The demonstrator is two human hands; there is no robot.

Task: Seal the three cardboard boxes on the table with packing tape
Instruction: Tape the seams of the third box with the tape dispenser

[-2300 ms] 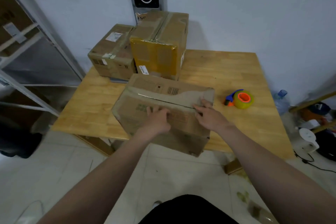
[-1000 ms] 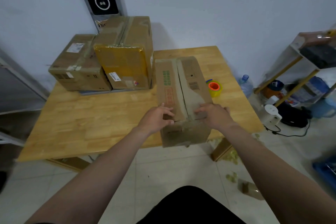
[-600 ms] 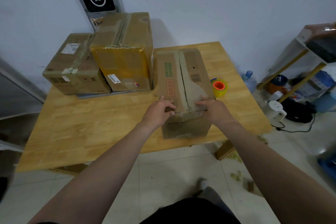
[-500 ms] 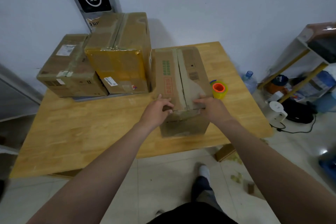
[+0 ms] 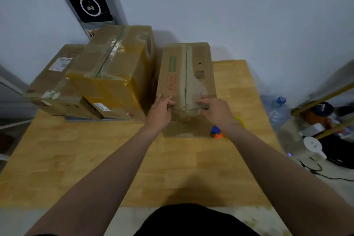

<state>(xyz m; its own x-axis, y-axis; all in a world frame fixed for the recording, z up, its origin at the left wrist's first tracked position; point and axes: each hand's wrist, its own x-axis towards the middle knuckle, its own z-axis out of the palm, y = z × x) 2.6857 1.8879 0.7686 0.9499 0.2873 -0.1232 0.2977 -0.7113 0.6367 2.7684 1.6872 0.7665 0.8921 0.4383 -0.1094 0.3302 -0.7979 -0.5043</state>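
The unsealed cardboard box (image 5: pixel 184 74) stands on the wooden table (image 5: pixel 86 161), lengthwise away from the person, with its left side just beside the yellow-taped box (image 5: pixel 115 74). Its two top flaps meet along a seam down the middle, and the near end of that seam shows a torn, worn patch.

The left hand (image 5: pixel 160 110) grips the near top edge of the left flap, fingers curled over the corner. The right hand (image 5: pixel 215 110) holds the near top edge of the right flap in the same way, fingers bent onto the top (the thumbs are hidden, so how far they wrap cannot be told).

A third, lower box with a white label (image 5: pixel 54 84) sits at the far left, touching the yellow-taped one. The tape dispenser (image 5: pixel 216 132), blue and orange with a yellow rim, lies on the table just beside the unsealed box's near right corner, partly behind the right forearm. A water bottle with a blue cap (image 5: pixel 278 104) is on the floor beyond the table's right edge.
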